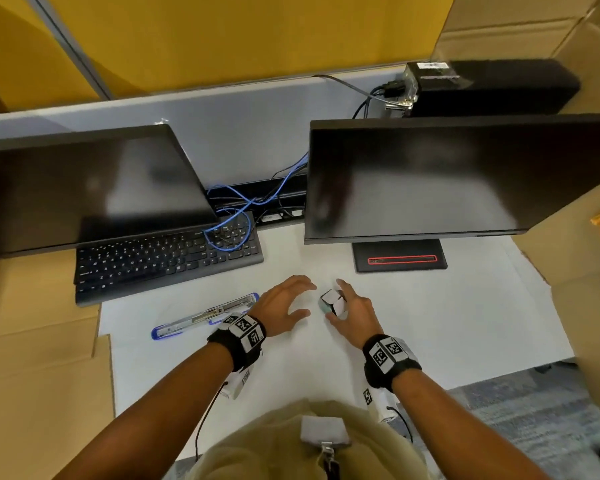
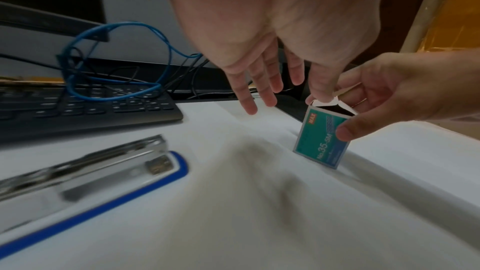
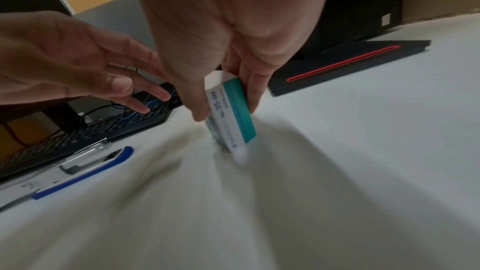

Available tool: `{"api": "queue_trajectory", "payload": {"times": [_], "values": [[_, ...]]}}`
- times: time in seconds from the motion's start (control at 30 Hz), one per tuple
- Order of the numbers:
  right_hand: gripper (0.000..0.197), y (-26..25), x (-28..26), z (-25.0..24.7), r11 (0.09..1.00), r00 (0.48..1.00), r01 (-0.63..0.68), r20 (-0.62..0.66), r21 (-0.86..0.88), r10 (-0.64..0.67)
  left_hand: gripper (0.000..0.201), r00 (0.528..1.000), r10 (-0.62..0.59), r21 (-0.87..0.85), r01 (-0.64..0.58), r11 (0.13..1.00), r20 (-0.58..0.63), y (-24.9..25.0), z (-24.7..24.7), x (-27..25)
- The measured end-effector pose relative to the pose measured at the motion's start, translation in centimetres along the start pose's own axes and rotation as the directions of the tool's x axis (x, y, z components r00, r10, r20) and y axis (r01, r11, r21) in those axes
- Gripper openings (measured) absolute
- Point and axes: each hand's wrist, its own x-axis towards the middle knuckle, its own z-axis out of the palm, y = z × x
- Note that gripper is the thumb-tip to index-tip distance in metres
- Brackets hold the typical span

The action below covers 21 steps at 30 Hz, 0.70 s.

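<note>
Small teal-and-white cardboard staple box: lower end on the white desk, leaning a little, top flaps open. Right hand pinches it, thumb on the printed face, fingers behind. Left hand is spread and holds nothing, just beside the box's open top. No contact seen. Long blue-and-chrome stapler lies opened out flat, left of both hands.

Step, as I read it: box being opened to draw staples for the stapler. Next move calls for left fingers to go into the open end while the right hand steadies the box upright.

Room: bare desk to the right and toward the body. Black keyboard and black monitor base bound the far side.
</note>
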Motion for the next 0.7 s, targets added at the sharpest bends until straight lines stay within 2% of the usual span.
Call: {"api": "queue_trajectory", "payload": {"times": [0.17,0.47,0.7], "values": [[0.073,-2.3,0.1,2.4,0.994,0.986,0.111,0.127,-0.007,-0.109,0.051,0.997,-0.077,-0.015,0.076,0.997,-0.028,-1.7,-0.8,-3.2],[0.075,-6.9,0.6,6.7,0.971,0.929,0.241,0.288,0.011,-0.233,0.057,0.976,-0.207,-0.028,0.206,0.978,-0.068,-3.7,-1.9,-7.9],[0.065,-9.5,0.8,9.3,0.931,0.856,0.365,0.383,0.026,-0.347,0.043,0.957,-0.254,-0.104,0.241,0.965,-0.143,-5.3,-2.5,-10.9]]}}
